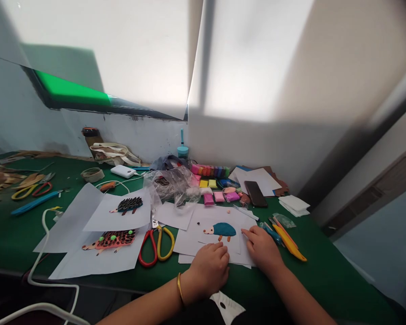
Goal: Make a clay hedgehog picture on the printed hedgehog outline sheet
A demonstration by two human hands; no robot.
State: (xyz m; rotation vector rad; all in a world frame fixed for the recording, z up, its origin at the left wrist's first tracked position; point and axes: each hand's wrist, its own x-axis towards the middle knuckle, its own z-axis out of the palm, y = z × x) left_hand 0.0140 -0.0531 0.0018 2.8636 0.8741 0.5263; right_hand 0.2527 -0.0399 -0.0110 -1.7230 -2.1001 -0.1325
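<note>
Hedgehog figure (224, 229), blue-bodied with a pale face and brown legs, lies flat on white paper (186, 241) at the near middle of the green table (325, 271). The left hand (211, 264) rests on the paper just on the near side of it, fingers bent and close together; whether they hold something, I cannot tell. The right hand (264, 248) is just right of the figure, index finger stretched towards it and the other fingers bent; I cannot tell whether anything is pinched there.

Small dark and pinkish bits lie on the sheet beyond the figure. Left of the paper are scissors (156, 246) with one red and one yellow handle, then sheets bearing a black-spined hedgehog (130, 205) and a pink one (113, 240) with green dots. To the right lies a yellow tool (289, 243). Farther back are a clear plastic bag (176, 185), coloured packets (219, 196), a dark phone (256, 194) and white napkins (294, 205).
</note>
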